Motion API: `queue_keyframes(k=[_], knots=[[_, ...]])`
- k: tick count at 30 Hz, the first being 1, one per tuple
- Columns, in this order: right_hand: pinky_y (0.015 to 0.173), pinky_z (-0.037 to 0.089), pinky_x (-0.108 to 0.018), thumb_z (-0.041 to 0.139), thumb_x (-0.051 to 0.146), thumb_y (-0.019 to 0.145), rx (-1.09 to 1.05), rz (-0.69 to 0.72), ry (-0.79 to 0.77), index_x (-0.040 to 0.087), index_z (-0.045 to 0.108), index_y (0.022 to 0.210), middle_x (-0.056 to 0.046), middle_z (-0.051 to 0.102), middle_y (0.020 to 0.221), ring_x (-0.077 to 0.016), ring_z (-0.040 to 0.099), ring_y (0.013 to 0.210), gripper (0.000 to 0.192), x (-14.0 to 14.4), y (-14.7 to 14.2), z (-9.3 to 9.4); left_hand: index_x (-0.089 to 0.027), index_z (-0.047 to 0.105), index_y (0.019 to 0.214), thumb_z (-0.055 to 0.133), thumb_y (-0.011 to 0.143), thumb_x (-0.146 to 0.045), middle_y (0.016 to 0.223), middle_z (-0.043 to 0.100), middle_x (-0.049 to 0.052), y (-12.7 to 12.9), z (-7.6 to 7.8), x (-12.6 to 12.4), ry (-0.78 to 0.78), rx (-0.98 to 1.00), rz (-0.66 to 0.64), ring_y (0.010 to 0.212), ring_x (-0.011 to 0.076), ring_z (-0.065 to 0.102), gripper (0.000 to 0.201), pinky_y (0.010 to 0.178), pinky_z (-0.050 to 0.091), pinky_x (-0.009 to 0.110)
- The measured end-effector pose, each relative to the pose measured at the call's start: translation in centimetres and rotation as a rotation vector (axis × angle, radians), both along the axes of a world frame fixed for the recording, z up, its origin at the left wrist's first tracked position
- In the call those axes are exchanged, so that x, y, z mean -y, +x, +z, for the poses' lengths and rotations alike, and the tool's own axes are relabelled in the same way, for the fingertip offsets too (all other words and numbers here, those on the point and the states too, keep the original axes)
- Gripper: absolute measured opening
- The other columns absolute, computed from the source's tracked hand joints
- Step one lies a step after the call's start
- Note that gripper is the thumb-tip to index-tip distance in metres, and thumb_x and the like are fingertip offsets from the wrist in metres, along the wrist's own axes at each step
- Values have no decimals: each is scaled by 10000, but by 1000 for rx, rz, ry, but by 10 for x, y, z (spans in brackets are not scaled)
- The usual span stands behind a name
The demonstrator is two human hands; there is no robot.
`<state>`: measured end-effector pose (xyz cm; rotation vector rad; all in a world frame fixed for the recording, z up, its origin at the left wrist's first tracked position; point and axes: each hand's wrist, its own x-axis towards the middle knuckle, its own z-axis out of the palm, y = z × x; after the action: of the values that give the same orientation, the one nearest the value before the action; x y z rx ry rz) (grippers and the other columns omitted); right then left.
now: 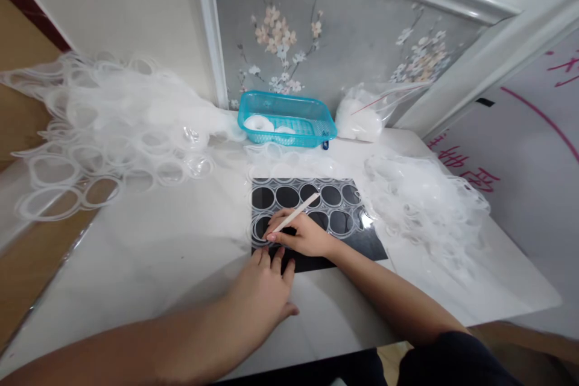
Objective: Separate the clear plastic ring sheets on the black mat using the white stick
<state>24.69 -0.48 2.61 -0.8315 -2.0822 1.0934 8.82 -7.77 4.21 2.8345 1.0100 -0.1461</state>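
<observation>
A black mat (362, 244) lies on the white table (181, 253) with a clear plastic sheet of round cut-outs (312, 199) spread over it. My right hand (303, 235) grips a thin white stick tool (296, 214), its tip pressed at the sheet's lower left ring. Just below it, my left hand (266, 289) rests flat on the table, fingertips touching the mat's near edge.
A turquoise basket (316, 129) holding white discs stands at the back by the wall. A clear bag of white pieces (362, 117) sits to its right. Heaps of clear ringed plastic scrap lie at the left (104, 132) and right (420, 205).
</observation>
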Motion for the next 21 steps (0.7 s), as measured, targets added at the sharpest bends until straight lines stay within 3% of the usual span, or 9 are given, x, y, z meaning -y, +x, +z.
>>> queue_keyframes(k=[13, 21], knots=[[797, 529, -303, 599, 266, 896, 2, 0, 25, 180, 705, 859, -52, 697, 870, -172, 648, 854, 141, 0, -1, -1, -43, 589, 1248, 691, 752, -560, 1196, 622, 273, 2, 5, -2, 27, -129, -20, 1110, 397, 587, 724, 936, 446, 493], [922, 490, -361, 569, 229, 914, 71, 1, 243, 201, 696, 891, -41, 736, 895, -194, 649, 939, 132, 2, 1, -8, -50, 566, 1276, 665, 778, -561, 1233, 599, 271, 4, 15, -5, -28, -176, -22, 1132, 389, 573, 721, 941, 442, 472]])
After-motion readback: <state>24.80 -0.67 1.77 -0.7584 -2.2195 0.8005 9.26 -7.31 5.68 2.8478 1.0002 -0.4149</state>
